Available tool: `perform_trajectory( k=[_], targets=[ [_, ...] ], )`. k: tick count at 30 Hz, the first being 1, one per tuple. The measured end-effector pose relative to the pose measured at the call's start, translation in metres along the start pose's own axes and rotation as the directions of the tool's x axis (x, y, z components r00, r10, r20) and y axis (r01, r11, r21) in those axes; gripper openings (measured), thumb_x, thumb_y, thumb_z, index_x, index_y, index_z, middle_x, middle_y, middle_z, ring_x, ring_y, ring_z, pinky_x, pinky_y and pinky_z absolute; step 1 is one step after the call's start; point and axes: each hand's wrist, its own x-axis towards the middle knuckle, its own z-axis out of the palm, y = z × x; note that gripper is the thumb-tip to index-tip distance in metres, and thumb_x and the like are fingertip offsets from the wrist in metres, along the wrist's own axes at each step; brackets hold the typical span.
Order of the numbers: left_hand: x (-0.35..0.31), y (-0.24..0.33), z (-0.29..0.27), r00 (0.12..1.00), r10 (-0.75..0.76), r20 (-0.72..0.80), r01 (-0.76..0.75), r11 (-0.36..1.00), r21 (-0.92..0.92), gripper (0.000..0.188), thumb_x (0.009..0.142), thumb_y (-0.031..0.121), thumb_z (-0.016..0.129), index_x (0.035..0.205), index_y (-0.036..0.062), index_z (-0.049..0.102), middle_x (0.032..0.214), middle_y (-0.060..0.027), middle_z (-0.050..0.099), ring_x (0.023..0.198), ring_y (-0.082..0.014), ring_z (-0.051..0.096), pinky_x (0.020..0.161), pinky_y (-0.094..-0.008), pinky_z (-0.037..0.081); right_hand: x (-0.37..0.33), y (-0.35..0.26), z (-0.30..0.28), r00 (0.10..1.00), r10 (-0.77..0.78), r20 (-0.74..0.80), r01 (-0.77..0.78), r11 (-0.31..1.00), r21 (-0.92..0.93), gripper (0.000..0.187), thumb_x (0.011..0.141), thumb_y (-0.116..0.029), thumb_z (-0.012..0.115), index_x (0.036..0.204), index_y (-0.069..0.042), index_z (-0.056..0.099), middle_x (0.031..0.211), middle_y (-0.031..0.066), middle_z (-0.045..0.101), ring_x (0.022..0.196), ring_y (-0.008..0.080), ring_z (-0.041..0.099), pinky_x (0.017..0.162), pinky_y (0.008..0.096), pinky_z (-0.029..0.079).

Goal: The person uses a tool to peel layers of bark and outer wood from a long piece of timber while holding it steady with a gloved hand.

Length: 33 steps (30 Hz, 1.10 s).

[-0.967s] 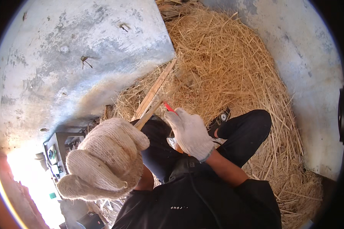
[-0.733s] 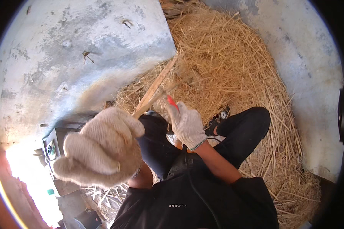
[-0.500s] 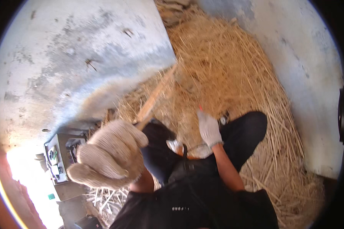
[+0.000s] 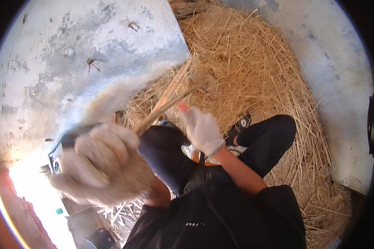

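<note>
My left hand [image 4: 104, 164], in a knitted off-white work glove, is raised close at the left and blurred by motion. Its fingers are curled round a thin wooden stick [image 4: 170, 104], which slants away over the straw, its far end smeared. My right hand [image 4: 203, 130], in a similar glove, is in front of my knees with the fingers closed. A small red thing [image 4: 183, 107] shows at its fingertips; what kind it is, I cannot make out. Beyond both hands lies a heap of dry straw [image 4: 245, 62].
A flat wooden strip [image 4: 174, 83] lies behind the stick. Stained pale walls [image 4: 124, 37] rise at left and right. My bent legs [image 4: 166, 153] in dark trousers are under my hands. A grey box-like unit [image 4: 56, 159] stands by the bright opening [image 4: 37, 195] at the left.
My left hand has moved left and the stick now shows longer across the straw. My right hand has come left and farther forward, bringing the red thing nearer the stick.
</note>
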Motion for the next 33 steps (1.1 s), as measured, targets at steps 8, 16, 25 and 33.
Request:
perform_trajectory(
  k=[8, 16, 25, 33],
  targets=[
    [-0.008, 0.006, 0.015, 0.984, 0.018, -0.176, 0.004, 0.993, 0.12, 0.051, 0.108, 0.04, 0.033, 0.063, 0.0184, 0.042, 0.046, 0.0024, 0.034, 0.042, -0.0135, 0.031, 0.043, -0.0334, 0.036, -0.033, 0.074, 0.012, 0.886, 0.436, 0.155, -0.46, 0.868, 0.186, 0.055, 0.104, -0.049, 0.039, 0.102, 0.0, 0.062, 0.084, 0.0296, 0.065, 0.084, 0.0484, 0.065, 0.071, 0.0522, 0.05],
    [-0.005, 0.005, 0.015, 0.948, 0.069, -0.309, -0.017, 0.986, 0.167, 0.044, 0.106, 0.028, 0.037, 0.064, 0.0205, 0.028, 0.051, 0.0048, 0.025, 0.045, -0.0091, 0.021, 0.044, -0.0279, 0.021, -0.008, -0.041, -0.063, 0.918, 0.31, 0.248, -0.393, 0.623, 0.676, 0.039, 0.104, -0.037, 0.053, 0.093, -0.001, 0.058, 0.068, -0.0011, 0.046, 0.064, 0.0082, 0.042, 0.055, 0.0309, 0.038],
    [-0.007, 0.0, 0.028, 0.908, 0.175, -0.38, -0.022, 0.927, 0.373, 0.045, 0.107, 0.032, 0.034, 0.065, 0.018, 0.029, 0.054, 0.0043, 0.023, 0.047, -0.0095, 0.02, 0.043, -0.0269, 0.021, -0.004, -0.032, -0.015, 0.992, 0.091, 0.085, -0.114, 0.941, 0.318, 0.03, 0.102, -0.032, 0.055, 0.091, -0.004, 0.058, 0.07, 0.0207, 0.06, 0.069, 0.0408, 0.063, 0.056, 0.0489, 0.046],
    [-0.016, 0.002, 0.034, 0.909, 0.228, -0.348, -0.09, 0.925, 0.369, 0.051, 0.11, 0.038, 0.027, 0.064, 0.0156, 0.034, 0.053, 0.0027, 0.026, 0.045, -0.0101, 0.024, 0.041, -0.0273, 0.03, -0.028, 0.018, 0.014, 0.914, 0.375, 0.157, -0.403, 0.888, 0.223, 0.051, 0.103, -0.045, 0.048, 0.092, 0.003, 0.062, 0.075, 0.0254, 0.061, 0.075, 0.0452, 0.061, 0.065, 0.0476, 0.047]
  ],
)
